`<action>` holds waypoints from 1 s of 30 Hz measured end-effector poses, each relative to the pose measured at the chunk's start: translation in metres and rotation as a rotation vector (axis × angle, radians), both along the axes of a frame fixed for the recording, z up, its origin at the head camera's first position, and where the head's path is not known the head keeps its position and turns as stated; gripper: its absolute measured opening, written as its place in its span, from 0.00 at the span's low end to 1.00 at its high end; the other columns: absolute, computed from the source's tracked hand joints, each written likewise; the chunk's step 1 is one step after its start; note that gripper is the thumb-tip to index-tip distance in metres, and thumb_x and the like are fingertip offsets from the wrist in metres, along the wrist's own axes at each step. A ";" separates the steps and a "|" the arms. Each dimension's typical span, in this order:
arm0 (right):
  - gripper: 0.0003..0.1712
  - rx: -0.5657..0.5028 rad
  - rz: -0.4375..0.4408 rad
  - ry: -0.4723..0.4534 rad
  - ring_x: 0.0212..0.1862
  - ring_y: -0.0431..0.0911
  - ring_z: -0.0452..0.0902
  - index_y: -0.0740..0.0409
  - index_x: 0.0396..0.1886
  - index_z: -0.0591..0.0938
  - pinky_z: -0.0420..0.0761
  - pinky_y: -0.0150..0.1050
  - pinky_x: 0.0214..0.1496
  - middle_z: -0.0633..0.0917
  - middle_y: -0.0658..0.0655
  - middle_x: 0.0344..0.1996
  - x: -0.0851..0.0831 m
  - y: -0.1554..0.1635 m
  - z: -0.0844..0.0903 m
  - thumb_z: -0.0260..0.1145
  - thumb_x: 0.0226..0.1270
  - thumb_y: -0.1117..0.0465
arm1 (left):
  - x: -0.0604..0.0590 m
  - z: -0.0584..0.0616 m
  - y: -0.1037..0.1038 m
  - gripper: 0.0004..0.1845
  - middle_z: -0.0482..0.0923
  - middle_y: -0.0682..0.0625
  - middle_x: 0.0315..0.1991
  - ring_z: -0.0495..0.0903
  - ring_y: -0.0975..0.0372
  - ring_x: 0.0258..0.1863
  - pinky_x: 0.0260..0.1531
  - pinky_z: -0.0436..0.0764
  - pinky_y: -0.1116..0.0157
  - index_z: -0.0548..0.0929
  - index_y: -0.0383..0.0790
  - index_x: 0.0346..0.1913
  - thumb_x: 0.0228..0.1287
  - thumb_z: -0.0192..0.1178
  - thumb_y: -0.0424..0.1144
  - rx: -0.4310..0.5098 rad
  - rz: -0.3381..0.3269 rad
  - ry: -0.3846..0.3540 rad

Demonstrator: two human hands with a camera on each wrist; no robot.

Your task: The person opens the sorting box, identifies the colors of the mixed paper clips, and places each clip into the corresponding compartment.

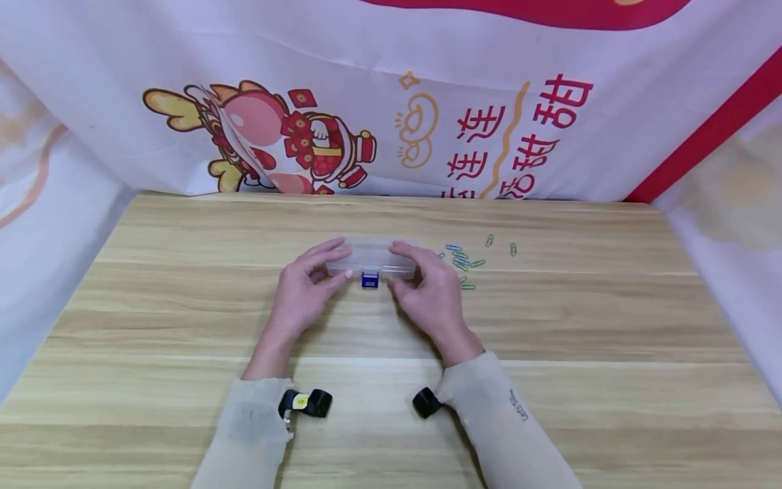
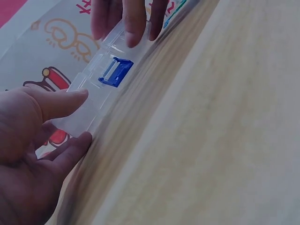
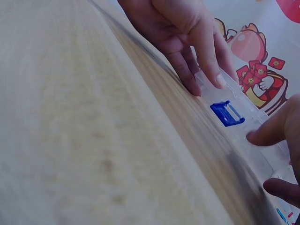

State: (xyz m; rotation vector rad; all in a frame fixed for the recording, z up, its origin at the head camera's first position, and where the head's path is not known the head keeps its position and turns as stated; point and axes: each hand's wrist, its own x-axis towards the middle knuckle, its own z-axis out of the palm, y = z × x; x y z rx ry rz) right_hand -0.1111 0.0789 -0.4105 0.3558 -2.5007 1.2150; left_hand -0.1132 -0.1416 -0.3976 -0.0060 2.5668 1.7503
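A clear plastic box [image 1: 369,252] sits on the wooden table, its long front side facing me. At the middle of that side a blue latch [image 1: 370,279] sticks out; the left wrist view shows the latch [image 2: 116,71] close up. My left hand [image 1: 301,291] grips the left end of the box, thumb at the front and fingers over the top and side. The right hand [image 1: 435,293] holds the other end in the same way, its thumb [image 3: 267,129] against the front wall. Both palms partly hide the box ends.
Several green and blue paper clips [image 1: 461,260] lie scattered just right of the box. Behind the table [image 1: 366,339] hangs a white printed cloth [image 1: 366,54] with cartoon figures and red characters. Cloth also borders the left and right sides.
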 end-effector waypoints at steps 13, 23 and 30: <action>0.24 -0.121 -0.029 -0.138 0.75 0.52 0.78 0.55 0.60 0.89 0.84 0.42 0.72 0.82 0.56 0.73 -0.002 0.011 -0.003 0.82 0.64 0.59 | -0.003 -0.004 0.000 0.21 0.76 0.58 0.77 0.71 0.58 0.79 0.78 0.77 0.54 0.88 0.48 0.65 0.71 0.72 0.35 0.021 -0.006 -0.003; 0.24 -0.160 -0.034 -0.158 0.73 0.51 0.80 0.54 0.58 0.90 0.85 0.41 0.72 0.84 0.55 0.71 -0.003 0.011 -0.001 0.83 0.62 0.60 | -0.005 -0.005 -0.004 0.26 0.71 0.59 0.80 0.72 0.56 0.78 0.77 0.78 0.54 0.84 0.50 0.69 0.71 0.71 0.32 0.032 -0.002 -0.011; 0.23 -0.192 -0.022 -0.165 0.70 0.51 0.83 0.55 0.56 0.91 0.87 0.40 0.69 0.85 0.54 0.70 -0.004 0.009 -0.002 0.84 0.60 0.61 | -0.005 -0.005 -0.008 0.39 0.63 0.49 0.85 0.74 0.50 0.75 0.78 0.77 0.53 0.71 0.55 0.80 0.69 0.73 0.34 0.019 -0.005 -0.063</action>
